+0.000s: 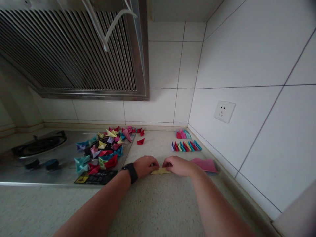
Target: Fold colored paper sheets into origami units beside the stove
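Observation:
A small piece of folded yellow paper (161, 171) lies low on the countertop between my hands. My left hand (145, 166), with a black watch on its wrist, pinches the paper's left end. At its right end, the curled fingers of my right hand (178, 165) grip the same paper. Parts of both ends are hidden under my fingers. Just beyond my right hand lies pink paper (205, 164), partly covered by that wrist. A red folded paper boat (140, 141) sits on the counter past my left hand.
Several colourful folded paper boats (102, 144) crowd the right side of the gas stove (66, 179). A row of folded paper pieces (187, 146) stands near the right wall, with more pink and teal ones (183, 134) behind. A range hood (98, 93) overhangs the stove.

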The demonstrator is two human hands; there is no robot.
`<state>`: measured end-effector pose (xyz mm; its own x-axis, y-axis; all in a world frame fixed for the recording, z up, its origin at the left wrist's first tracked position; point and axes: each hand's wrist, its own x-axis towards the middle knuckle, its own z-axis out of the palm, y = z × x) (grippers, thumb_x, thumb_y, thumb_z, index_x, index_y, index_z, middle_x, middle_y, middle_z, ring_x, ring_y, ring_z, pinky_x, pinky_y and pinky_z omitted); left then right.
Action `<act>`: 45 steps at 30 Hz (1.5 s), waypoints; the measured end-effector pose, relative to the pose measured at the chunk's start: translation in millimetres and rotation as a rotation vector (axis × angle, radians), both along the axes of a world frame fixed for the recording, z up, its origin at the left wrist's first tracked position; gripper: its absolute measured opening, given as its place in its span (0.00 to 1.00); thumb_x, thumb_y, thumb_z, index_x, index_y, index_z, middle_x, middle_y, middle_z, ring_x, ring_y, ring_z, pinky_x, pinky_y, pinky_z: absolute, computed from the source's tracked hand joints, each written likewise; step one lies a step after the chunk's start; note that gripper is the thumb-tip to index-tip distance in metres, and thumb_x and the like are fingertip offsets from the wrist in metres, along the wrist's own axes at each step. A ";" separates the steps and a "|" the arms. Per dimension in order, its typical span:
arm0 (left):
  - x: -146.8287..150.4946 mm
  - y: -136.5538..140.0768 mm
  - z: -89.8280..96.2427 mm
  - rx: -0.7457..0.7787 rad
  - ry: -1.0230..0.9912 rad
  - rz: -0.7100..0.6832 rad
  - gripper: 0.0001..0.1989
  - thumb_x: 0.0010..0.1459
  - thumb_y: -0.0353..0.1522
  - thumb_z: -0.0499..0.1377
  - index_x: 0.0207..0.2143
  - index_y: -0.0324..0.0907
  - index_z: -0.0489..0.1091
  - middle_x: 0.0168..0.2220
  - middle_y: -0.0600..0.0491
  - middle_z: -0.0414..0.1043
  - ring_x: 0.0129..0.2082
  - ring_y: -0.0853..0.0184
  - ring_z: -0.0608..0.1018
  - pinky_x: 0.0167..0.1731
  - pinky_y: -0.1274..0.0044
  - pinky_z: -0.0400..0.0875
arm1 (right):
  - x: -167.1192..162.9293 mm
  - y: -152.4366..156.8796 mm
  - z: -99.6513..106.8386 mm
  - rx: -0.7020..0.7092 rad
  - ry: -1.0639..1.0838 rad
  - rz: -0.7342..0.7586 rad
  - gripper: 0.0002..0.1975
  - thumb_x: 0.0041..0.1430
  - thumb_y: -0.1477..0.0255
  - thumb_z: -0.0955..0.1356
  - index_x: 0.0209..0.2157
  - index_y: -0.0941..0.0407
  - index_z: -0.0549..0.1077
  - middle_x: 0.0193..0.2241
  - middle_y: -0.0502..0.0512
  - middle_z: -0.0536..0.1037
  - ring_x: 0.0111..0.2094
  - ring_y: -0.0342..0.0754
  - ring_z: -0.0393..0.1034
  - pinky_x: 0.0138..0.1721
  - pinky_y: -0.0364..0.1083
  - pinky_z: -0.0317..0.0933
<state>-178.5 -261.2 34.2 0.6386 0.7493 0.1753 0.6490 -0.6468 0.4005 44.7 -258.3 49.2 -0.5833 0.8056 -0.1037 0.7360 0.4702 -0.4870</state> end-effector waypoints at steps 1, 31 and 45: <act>-0.3 -0.3 0.7 -0.005 0.001 -0.008 0.11 0.57 0.37 0.55 0.37 0.43 0.75 0.34 0.53 0.75 0.33 0.69 0.73 0.33 0.80 0.63 | 0.0 0.3 -0.4 -0.003 0.006 -0.004 0.14 0.53 0.72 0.64 0.41 0.56 0.75 0.39 0.52 0.75 0.39 0.41 0.69 0.38 0.37 0.57; 0.3 -0.4 0.0 -0.089 0.002 0.050 0.12 0.54 0.38 0.56 0.38 0.43 0.75 0.35 0.53 0.75 0.33 0.68 0.74 0.32 0.79 0.64 | -7.2 4.3 -11.0 -0.011 0.030 -0.112 0.12 0.51 0.66 0.68 0.37 0.58 0.75 0.35 0.51 0.75 0.32 0.37 0.65 0.31 0.35 0.52; -3.1 -2.3 5.2 -0.168 0.033 0.045 0.12 0.51 0.35 0.58 0.38 0.41 0.73 0.33 0.53 0.74 0.30 0.69 0.73 0.29 0.80 0.63 | -3.9 5.5 -11.2 -0.034 0.056 -0.120 0.12 0.49 0.68 0.68 0.35 0.59 0.75 0.33 0.50 0.75 0.31 0.36 0.65 0.29 0.34 0.51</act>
<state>-181.6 -263.5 39.5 0.6071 0.7943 0.0246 0.6906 -0.5426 0.4782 40.8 -252.8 38.0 -0.4887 0.8664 -0.1021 0.7572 0.3631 -0.5429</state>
